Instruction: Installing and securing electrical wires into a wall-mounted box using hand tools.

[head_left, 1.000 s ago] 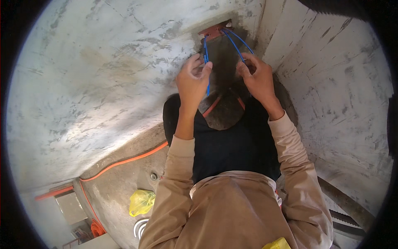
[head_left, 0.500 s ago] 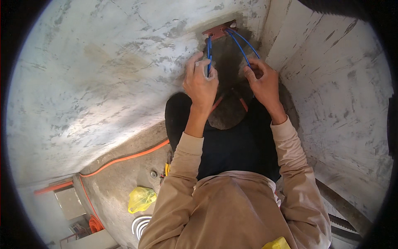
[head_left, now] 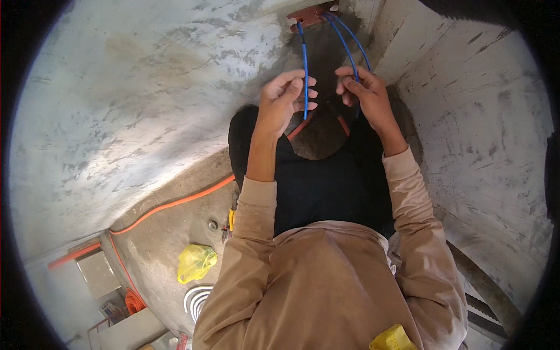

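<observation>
On the grey floor (head_left: 151, 245) — orange tube (head_left: 175, 202), yellow plastic bag (head_left: 196, 262), small round object (head_left: 212, 225), yellow-handled tool (head_left: 231, 220), white curved tubing (head_left: 196, 297)

- Yellow bag (head_left: 196, 263) on concrete floor (head_left: 151, 245)
- Small round object (head_left: 212, 225) near bag
- Orange hose (head_left: 169, 205) along floor
- White curved tubing (head_left: 195, 300) near bag
- Orange coil (head_left: 135, 301), lower left

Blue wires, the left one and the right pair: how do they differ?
The left wire hangs nearly straight, while the right wires bow outward. The left wire leaves the reddish box near its left end, the right wires nearer its right. The left wire's lower end shows clearly; the right wires' ends are hard to make out. Both are thin.
</observation>
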